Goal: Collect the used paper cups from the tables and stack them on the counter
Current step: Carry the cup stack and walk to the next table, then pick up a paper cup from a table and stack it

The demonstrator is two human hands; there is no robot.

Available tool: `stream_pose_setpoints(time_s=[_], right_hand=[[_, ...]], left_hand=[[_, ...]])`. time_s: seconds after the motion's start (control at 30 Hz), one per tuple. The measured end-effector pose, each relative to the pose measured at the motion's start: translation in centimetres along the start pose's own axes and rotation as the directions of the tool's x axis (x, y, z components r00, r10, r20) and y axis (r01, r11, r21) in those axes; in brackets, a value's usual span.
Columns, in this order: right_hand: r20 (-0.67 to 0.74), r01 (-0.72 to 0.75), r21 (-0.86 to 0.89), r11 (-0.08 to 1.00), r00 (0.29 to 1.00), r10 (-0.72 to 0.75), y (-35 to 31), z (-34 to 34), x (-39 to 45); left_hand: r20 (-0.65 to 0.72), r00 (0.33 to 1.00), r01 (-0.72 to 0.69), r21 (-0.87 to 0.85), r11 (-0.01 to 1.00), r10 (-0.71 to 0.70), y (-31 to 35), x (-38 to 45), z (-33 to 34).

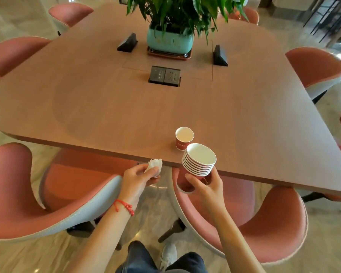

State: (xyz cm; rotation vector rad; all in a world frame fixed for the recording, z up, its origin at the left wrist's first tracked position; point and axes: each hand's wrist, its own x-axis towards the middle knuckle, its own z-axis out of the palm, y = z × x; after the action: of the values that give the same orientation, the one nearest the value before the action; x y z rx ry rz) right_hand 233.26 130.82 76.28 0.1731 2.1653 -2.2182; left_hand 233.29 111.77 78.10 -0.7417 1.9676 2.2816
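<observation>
Right hand point(206, 184) grips nested stack of red paper cups point(197, 166) at table point(106, 107) edge. Left hand point(142, 175) pinches crumpled tissue point(156, 166). One single cup point(184, 137) uncollected just beyond; counter unseen, stacking there pending.

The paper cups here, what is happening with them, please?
A person is clearing a wooden table. The right hand grips a stack of nested red paper cups, held near the table's edge. The left hand holds a crumpled white tissue. One single red cup stands upright on the table just behind the stack, not yet collected. A potted plant sits at the table's centre, with pink chairs around.
</observation>
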Motion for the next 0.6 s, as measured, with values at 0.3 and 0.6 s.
stream_pose_setpoints(time_s=[0.3,0.6], right_hand=[[-0.062,0.012,0.086,0.996,0.998,-0.007,-0.9,-0.3,6.3],[-0.16,0.008,-0.004,1.0,0.987,-0.008,-0.4,0.9,13.7]], left_hand=[[0.0,0.999,0.037,-0.019,0.999,-0.037,1.0,4.7,2.5],[0.084,0.992,0.096,0.033,0.995,-0.099,2.0,12.2,3.7]])
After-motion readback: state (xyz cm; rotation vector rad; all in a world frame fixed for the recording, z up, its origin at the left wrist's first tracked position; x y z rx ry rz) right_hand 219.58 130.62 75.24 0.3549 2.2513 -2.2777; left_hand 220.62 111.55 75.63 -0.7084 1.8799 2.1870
